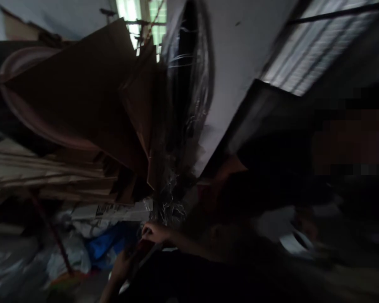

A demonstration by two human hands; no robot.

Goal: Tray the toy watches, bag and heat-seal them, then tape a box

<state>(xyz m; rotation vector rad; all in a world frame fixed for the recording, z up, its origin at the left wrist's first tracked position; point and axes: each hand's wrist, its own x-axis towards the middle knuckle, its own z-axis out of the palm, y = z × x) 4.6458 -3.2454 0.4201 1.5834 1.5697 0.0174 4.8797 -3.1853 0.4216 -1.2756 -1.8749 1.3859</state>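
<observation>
Down low in view, here are the hands: the left hand (121, 266) is blurred and dark, its grip impossible to tell, while the right hand (157, 232) has its fingers curled in, hold unclear, with a dark red object (142, 247) between the two. Looks like a close handling step, one that calls for steady fingers; just beyond, crinkled clear plastic (173, 210), then tilted cardboard sheets (82, 97) and a bright window (158, 25) behind.

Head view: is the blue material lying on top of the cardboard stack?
No, the blue material shows lower in the view than the cardboard stack.
</observation>
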